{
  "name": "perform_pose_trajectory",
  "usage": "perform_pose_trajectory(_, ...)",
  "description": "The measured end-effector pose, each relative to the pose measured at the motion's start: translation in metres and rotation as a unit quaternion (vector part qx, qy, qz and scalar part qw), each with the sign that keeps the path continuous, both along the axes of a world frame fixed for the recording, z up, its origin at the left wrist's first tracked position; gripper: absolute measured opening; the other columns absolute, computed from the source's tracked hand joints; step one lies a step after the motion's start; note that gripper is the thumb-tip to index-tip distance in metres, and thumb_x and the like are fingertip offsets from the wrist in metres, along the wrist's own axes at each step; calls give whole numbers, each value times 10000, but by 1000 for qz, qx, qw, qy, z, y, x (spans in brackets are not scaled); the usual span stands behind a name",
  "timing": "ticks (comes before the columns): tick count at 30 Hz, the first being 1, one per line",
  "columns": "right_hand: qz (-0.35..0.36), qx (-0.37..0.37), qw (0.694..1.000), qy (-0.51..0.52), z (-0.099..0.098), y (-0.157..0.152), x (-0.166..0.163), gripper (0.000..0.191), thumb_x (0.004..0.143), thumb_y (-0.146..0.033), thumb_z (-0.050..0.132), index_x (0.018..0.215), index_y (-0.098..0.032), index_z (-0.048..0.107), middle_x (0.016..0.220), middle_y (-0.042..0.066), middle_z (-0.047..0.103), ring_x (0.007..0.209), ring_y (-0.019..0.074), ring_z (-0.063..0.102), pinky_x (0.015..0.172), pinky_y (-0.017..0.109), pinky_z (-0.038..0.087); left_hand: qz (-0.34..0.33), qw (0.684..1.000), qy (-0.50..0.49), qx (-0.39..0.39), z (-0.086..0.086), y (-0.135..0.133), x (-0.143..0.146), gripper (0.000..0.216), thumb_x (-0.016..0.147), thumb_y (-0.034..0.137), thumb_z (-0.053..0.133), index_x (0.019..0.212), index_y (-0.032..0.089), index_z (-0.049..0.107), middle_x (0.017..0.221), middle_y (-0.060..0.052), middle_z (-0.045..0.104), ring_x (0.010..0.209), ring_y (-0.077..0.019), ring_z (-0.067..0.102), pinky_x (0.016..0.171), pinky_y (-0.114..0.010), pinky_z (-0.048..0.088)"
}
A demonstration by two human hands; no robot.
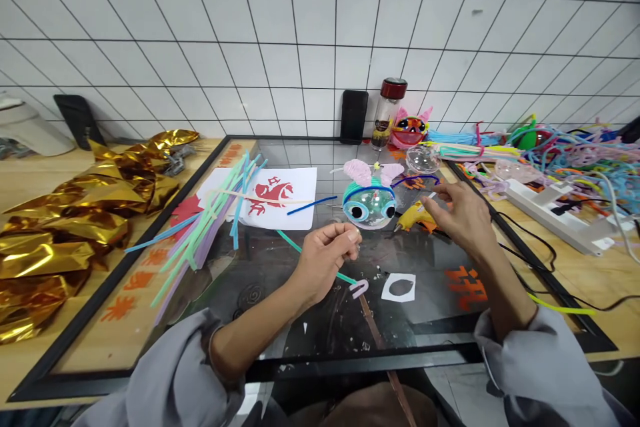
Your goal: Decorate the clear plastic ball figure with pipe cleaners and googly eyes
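Observation:
My left hand (325,257) is closed in a pinch above the glass work surface (280,307), holding a bent pale pink pipe cleaner (359,288) that hangs just below the fingers. My right hand (463,213) reaches over the yellow glue gun (416,215), fingers curled on its handle. Between and beyond the hands sits a clear ball figure with googly eyes, a blue band and pink fuzzy ears (369,200). A teal pipe cleaner (295,245) lies under my left hand.
A bundle of pastel pipe cleaners (210,220) and a white sheet with a red papercut (273,197) lie left of centre. Gold foil (75,213) is piled far left. A power strip (550,213), tangled pipe cleaners (575,147), a jar (387,113) and a phone (354,116) stand behind.

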State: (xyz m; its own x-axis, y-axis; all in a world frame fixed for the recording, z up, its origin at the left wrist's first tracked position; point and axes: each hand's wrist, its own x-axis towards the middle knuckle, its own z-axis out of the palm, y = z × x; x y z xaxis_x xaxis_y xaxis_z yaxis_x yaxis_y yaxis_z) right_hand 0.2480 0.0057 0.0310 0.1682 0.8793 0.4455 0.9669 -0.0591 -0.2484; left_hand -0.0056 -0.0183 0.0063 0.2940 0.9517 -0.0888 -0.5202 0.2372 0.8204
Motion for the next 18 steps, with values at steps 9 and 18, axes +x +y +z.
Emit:
perform_pose_trajectory(9, -72, -328, 935, -111, -8, 7, 13, 431, 806, -544, 578, 992, -176, 705, 992, 156, 729, 960, 312, 675, 648, 329, 411, -2, 1000, 1, 1, -1, 0, 0, 283, 634, 349, 870, 697, 127, 707, 703, -8, 638, 557, -46, 493, 561, -206, 389)
perform_pose_trajectory(18, -78, -196, 976, 47, -1, 7, 28, 262, 654, -450, 655, 745, -208, 611, 644, 19, 589, 654, 204, 572, 560, 293, 346, -13, 1000, -5, -5, -3, 0, 0, 293, 642, 343, 869, 700, 116, 693, 695, -3, 623, 554, -43, 489, 558, -205, 385)
